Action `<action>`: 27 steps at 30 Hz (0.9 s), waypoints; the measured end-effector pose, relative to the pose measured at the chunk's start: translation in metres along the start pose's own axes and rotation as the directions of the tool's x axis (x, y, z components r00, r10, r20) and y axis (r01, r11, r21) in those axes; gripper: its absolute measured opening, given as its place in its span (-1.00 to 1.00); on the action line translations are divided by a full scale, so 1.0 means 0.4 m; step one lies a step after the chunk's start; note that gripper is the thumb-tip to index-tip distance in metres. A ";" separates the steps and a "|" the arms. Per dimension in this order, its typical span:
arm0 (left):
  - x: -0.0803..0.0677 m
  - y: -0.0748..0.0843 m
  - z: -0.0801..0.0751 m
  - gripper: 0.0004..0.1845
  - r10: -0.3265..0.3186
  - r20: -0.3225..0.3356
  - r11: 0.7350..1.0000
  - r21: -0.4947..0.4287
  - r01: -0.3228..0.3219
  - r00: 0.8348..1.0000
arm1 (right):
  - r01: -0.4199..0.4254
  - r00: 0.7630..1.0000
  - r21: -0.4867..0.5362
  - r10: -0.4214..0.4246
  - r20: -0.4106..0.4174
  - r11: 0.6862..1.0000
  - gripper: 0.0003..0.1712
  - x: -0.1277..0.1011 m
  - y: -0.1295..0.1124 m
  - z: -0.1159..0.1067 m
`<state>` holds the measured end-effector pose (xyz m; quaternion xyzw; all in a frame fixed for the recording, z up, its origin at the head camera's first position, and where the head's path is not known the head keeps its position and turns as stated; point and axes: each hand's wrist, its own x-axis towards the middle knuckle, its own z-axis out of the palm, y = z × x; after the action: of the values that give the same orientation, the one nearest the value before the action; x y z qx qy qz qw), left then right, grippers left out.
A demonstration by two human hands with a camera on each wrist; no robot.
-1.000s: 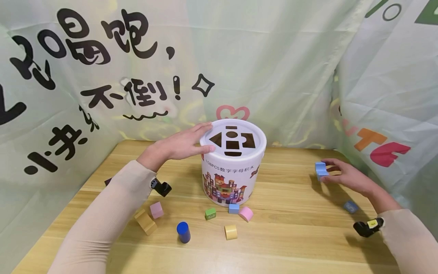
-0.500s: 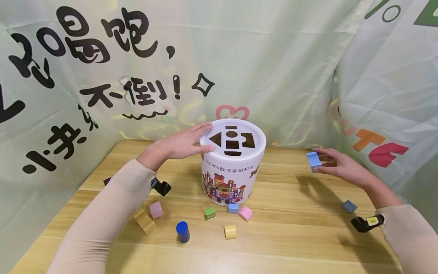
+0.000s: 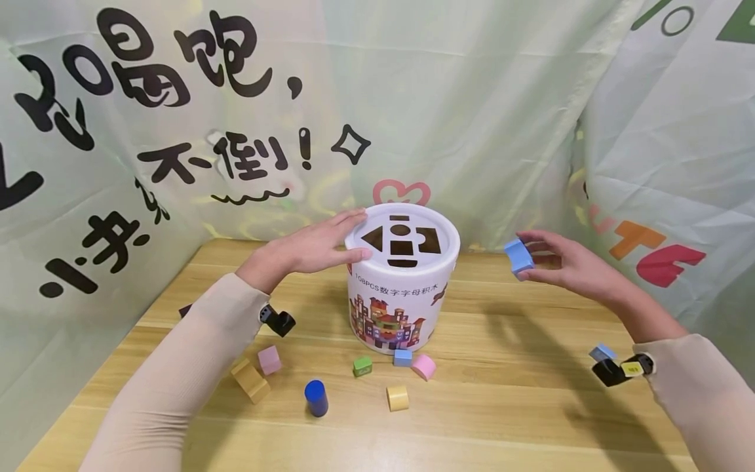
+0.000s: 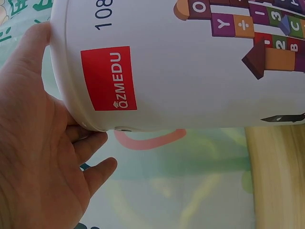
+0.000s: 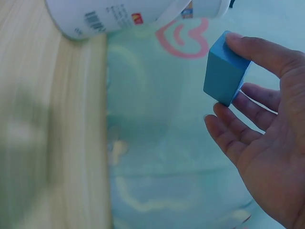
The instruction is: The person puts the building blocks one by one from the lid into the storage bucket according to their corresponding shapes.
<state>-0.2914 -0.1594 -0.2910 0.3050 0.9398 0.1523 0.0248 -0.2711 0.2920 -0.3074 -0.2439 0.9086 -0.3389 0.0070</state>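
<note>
Pinching a blue block [image 3: 519, 256], my right fingers [image 5: 237, 128] risked dropping it if their tips slipped; my left fingers [image 4: 101, 175] lay spread against the bucket [image 3: 394, 316]

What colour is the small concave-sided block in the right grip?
Blue; the block shows best in the right wrist view.

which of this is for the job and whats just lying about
Likely in the job:
light-blue block, in the grip of the right hand
white bucket, left hand on its rim

Just lying on the table:
dark blue cylinder
green block
two pink blocks
two yellow blocks
two other blue blocks
dark piece partly behind the left sleeve
</note>
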 end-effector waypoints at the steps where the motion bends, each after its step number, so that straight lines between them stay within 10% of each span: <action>1: 0.000 0.000 0.000 0.02 0.002 0.000 1.000 0.000 -0.002 1.000 | -0.008 1.000 0.007 0.008 -0.001 1.000 -0.19 0.004 -0.012 -0.001; 27: -0.004 0.002 0.000 0.02 0.015 -0.006 1.000 0.000 -0.015 1.000 | 0.190 0.981 -0.069 -0.191 -0.011 0.979 -0.24 0.140 -0.212 0.016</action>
<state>-0.2897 -0.1596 -0.2908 0.3115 0.9376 0.1532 0.0207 -0.2819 0.2078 -0.2513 -0.3269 0.8920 -0.3093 -0.0420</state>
